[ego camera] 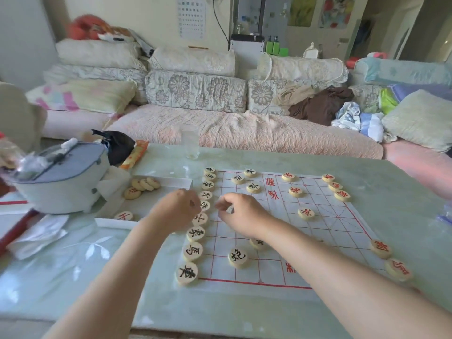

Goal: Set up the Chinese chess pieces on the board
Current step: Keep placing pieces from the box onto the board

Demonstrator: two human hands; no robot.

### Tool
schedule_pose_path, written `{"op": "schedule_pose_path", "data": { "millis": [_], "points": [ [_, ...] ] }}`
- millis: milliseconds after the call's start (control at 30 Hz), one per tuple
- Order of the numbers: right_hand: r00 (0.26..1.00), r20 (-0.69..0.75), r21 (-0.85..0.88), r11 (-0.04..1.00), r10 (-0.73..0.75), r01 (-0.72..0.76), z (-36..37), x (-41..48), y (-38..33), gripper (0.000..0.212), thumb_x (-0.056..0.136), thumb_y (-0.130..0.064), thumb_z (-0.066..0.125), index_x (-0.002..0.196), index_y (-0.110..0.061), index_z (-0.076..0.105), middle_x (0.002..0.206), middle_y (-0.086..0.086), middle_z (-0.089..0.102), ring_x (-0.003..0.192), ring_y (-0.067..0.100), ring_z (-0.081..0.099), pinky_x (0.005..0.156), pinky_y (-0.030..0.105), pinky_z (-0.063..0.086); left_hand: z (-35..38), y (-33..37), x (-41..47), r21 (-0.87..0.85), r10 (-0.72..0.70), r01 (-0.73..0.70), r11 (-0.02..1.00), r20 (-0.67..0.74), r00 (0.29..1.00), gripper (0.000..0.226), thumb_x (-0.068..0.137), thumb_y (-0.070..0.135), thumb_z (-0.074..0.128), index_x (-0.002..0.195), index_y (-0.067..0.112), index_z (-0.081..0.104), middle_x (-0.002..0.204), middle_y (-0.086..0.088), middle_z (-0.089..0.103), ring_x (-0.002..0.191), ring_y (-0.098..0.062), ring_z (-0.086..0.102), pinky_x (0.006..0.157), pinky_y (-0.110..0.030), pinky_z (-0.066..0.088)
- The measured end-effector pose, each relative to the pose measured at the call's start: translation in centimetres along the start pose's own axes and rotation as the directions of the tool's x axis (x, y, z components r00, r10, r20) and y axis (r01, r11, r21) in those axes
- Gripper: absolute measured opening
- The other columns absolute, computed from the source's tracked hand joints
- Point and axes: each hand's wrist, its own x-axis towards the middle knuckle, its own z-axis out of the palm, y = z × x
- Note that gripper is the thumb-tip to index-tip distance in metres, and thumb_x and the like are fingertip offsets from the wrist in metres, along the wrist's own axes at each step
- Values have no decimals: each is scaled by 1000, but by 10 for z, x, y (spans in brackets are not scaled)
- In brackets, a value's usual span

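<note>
Wooden pieces point(195, 234) on paper board point(269, 271)

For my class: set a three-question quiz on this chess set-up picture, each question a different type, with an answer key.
1. True or false: black-lettered pieces line the board's left edge.
2. Where do the spare pieces lie? A) in the white tray B) in the glass C) on the sofa
3. Fill in: the board's grid lines are ___.
Key: 1 true; 2 A; 3 red.
</note>
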Motion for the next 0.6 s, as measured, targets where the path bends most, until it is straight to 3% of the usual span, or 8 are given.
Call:
{"op": "schedule_pose_path", "data": {
  "millis": [167,267,367,500,600],
  "points": [
    [990,99,-62,992,-105,111,35,46,-57,24,94,-22,59,115,-28,68,103,-11,66,93,12,59,86,28,48,-30,-75,-11,121,-108,113,986,-51,993,17,89,23,59,103,25,68,108,1,65,99,-20,59,84,-30,49],
    [970,207,-222,959,-131,177,53,67,-79,28,94,-20,57,116,-34,68,109,-11,68,104,14,61,87,25,46,-38,-110,-19,164,-198,207,964,-74,977,24,88,19,56,110,26,65,113,-1,62,103,-22,58,87,-34,50],
    [935,329,-353,902,-130,250,65,83,-92,33,94,-17,55,117,-36,69,113,-11,67,104,13,59,78,22,40,-39,-139,-25,165,-262,273,948,-85,961,30,88,16,55,116,24,63,115,-2,61,104,-23,57,87,-33,50],
    [882,463,-401,865,-91,300,71,98,-100,34,87,-19,68,119,-30,70,106,-8,66,91,12,56,73,21,38,-39,-155,-21,225,-276,278,934,-40,960,17,91,21,50,94,17,67,98,-4,62,90,-22,56,75,-33,50],
    [858,510,-436,842,-61,319,73,106,-101,38,83,-17,69,118,-33,71,99,-12,63,89,11,58,67,22,42,-41,-150,-17,333,-298,277,901,11,955,20,93,23,44,81,20,59,89,3,58,86,-19,52,75,-30,37]
  ]
}}
